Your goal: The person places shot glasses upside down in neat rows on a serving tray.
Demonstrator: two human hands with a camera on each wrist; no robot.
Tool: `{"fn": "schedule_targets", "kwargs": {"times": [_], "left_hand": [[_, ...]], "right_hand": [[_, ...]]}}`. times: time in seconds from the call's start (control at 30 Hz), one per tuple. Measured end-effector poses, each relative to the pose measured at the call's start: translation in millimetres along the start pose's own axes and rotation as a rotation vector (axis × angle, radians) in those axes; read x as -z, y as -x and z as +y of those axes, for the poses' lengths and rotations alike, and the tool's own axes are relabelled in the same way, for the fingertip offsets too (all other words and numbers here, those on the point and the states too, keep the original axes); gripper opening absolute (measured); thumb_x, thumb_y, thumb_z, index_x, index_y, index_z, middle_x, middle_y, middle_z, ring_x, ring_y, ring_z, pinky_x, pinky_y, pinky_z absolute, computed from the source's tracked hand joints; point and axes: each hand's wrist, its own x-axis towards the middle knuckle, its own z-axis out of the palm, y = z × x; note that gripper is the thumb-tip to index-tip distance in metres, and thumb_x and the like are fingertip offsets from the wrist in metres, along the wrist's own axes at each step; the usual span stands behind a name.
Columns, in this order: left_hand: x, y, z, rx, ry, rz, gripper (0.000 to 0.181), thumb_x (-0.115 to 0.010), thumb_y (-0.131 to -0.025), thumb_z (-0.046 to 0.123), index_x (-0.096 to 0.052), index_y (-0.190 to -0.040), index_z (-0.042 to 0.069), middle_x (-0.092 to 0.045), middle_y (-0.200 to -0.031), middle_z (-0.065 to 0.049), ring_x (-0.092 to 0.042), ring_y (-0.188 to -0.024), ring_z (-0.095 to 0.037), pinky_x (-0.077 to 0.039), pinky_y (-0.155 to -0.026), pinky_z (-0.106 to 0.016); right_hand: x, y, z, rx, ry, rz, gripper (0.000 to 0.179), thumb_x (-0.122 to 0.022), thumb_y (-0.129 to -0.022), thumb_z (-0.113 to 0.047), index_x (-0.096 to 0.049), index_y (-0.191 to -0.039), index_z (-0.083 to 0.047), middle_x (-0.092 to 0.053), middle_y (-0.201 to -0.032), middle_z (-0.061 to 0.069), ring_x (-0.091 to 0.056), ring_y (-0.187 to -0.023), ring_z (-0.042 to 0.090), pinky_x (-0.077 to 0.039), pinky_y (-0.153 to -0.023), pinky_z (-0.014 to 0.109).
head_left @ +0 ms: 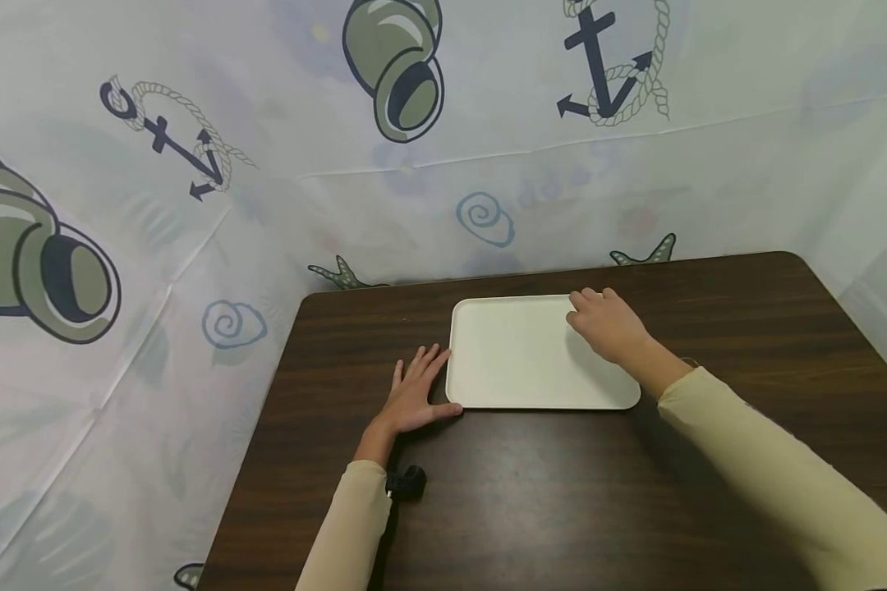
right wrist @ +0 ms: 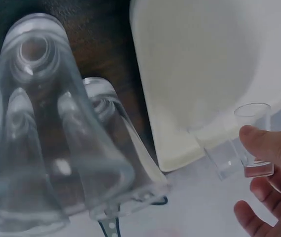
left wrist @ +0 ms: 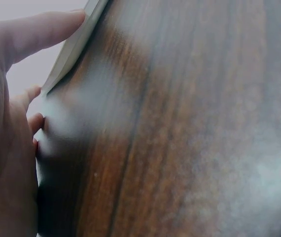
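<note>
The right hand [head_left: 606,324] pinches a little clear cup [right wrist: 254,117] by the far right part of the white tray [head_left: 510,353]. The left hand [head_left: 412,400], fingers spread, touches the tray's left end. The cup looks light, hard and slippery, so hold its sides gently.

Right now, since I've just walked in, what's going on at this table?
A person is working at a white tray on a dark wood-grain table. The left hand is spread against the tray's edge at the near left corner. The right hand, over the right part of the tray, holds a small clear cup. In the right wrist view, larger clear glasses show beside the tray.
</note>
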Motion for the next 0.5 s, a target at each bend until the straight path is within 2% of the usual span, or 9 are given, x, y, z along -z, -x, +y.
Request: {"fn": "schedule_targets", "kwargs": {"times": [0.3,0.5], "left_hand": [[-6.8,-3.5,-9.3,-0.027,0.019,0.014,0.102,-0.056,-0.078,0.079,-0.019,-0.159,0.03,-0.013,-0.164,-0.004,-0.002,-0.15,-0.025,0.005,-0.112,-0.062],[-3.8,-1.7,-4.3,-0.018,0.01,0.011,0.101,-0.06,-0.079,0.074,-0.02,-0.159,0.028,-0.014,-0.164,-0.005,-0.004,-0.15,-0.027,0.004,-0.112,-0.063]], "right_hand": [[-19,-6.8,-6,0.068,0.051,0.07,0.014,-0.077,-0.079,0.003,-0.068,-0.08,-0.008,-0.05,-0.095,0.011,-0.048,-0.087,0.029,-0.042,-0.074,0.045],[-22,-11.8,-10,0.113,0.058,0.073,0.016,-0.077,-0.078,0.002,-0.065,-0.077,-0.009,-0.049,-0.096,0.012,-0.048,-0.09,0.029,-0.04,-0.074,0.044]]}}
